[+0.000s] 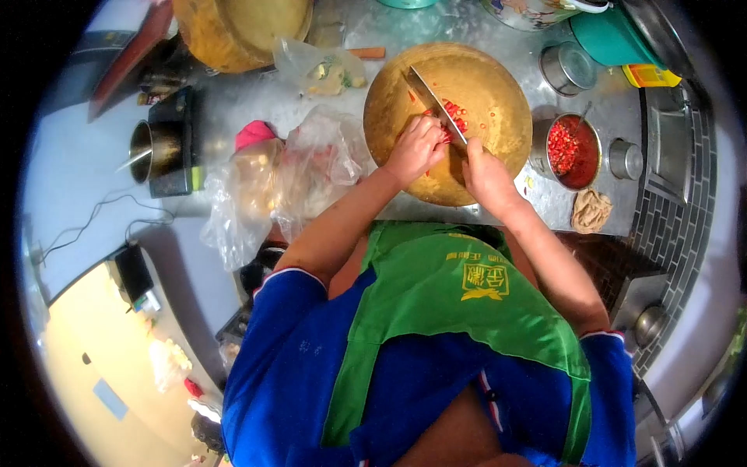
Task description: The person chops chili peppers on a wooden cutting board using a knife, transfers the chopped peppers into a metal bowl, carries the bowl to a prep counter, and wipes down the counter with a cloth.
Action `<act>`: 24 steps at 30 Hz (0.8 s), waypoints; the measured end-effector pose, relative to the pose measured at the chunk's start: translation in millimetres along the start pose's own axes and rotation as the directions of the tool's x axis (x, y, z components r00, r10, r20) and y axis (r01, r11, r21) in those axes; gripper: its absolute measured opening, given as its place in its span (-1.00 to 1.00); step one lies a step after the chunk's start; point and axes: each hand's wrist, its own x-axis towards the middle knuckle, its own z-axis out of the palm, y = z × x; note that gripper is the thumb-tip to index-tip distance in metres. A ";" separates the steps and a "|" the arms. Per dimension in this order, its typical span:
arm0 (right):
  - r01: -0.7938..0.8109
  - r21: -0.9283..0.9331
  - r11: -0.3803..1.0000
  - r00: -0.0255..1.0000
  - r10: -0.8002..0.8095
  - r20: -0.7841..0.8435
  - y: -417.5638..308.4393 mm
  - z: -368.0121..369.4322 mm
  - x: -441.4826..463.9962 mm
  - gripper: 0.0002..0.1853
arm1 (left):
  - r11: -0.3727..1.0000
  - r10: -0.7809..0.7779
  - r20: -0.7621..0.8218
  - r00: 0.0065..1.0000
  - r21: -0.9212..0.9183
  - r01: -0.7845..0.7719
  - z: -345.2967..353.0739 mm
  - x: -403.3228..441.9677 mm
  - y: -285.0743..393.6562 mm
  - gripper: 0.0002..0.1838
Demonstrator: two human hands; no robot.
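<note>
Holding knife [437, 110], chillies [445, 136]: hands [418, 149] [489, 177] | blade [424, 92] within board [506, 93] rim | bare wood right

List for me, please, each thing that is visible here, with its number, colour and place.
Flat metal counter: one, grey, ahead of the person
Round wooden chopping board: one, tan, on the counter
Wide metal knife: one, silver, over the board
Red chili pieces: many, red, mostly beside the blade
Round metal pot: one, silver, right of the board, red contents
Crumpled cloth: one, tan, counter's near right
Clear plastic bags: at least two, colourless, left of the board
Teal plastic basin: one, teal, far right
Cloth apron: one, green, on the person
Other background items: several, too blurred
Left grip: one, bare, over chili
Right grip: one, bare, on the knife
</note>
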 end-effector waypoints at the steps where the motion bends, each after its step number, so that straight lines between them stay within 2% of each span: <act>1: -0.008 -0.001 1.000 1.000 0.008 0.006 -1.2 -0.4 -1.4 -0.73 | 1.000 0.009 0.002 1.000 0.000 -0.009 -0.8 -1.0 0.6 -0.76; 5: -0.013 0.015 1.000 1.000 0.013 -0.007 -4.2 -1.8 -3.3 -0.73 | 0.994 0.078 -0.067 0.995 0.076 -0.073 -24.8 7.5 26.6 -0.77; 9: -0.037 0.013 0.999 0.999 0.037 0.018 -1.9 -0.1 -1.8 -0.73 | 0.999 0.051 -0.032 0.998 -0.008 -0.051 -15.6 1.0 11.9 -0.79; 12: 0.028 0.030 0.999 1.000 -0.028 -0.012 -3.3 -4.6 -0.2 -0.73 | 0.999 0.042 -0.012 0.999 -0.014 -0.042 -9.8 -2.1 3.8 -0.81; 18: 0.022 -0.009 1.000 0.995 -0.021 0.094 -34.1 -51.5 -6.9 -0.75 | 0.999 0.049 -0.016 0.999 0.015 -0.048 -8.8 -2.4 3.1 -0.82; 24: -0.076 -0.044 0.996 0.991 0.081 0.111 -16.3 -9.9 -1.3 -0.79 | 0.999 0.044 -0.025 0.999 -0.015 -0.044 -8.1 -4.1 2.2 -0.81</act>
